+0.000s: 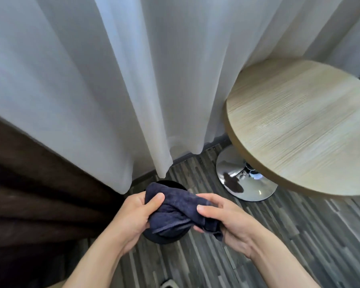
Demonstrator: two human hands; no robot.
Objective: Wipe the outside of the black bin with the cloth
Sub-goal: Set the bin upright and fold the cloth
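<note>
A dark navy cloth (178, 208) is bunched up between both hands, low in the middle of the view. My left hand (133, 217) grips its left side with the thumb on top. My right hand (227, 219) pinches its right side. Directly below the cloth stands the black bin (164, 239) on the floor; only a sliver of its far rim and its near lower edge show, the rest is hidden by the cloth and hands. The cloth is held above the bin, and I cannot tell whether it touches it.
White sheer curtains (133, 80) hang behind the bin, with a dark brown curtain (29, 194) to the left. A round wooden table (299, 125) on a chrome base (237, 175) stands at the right. The floor is grey striped planks (299, 235).
</note>
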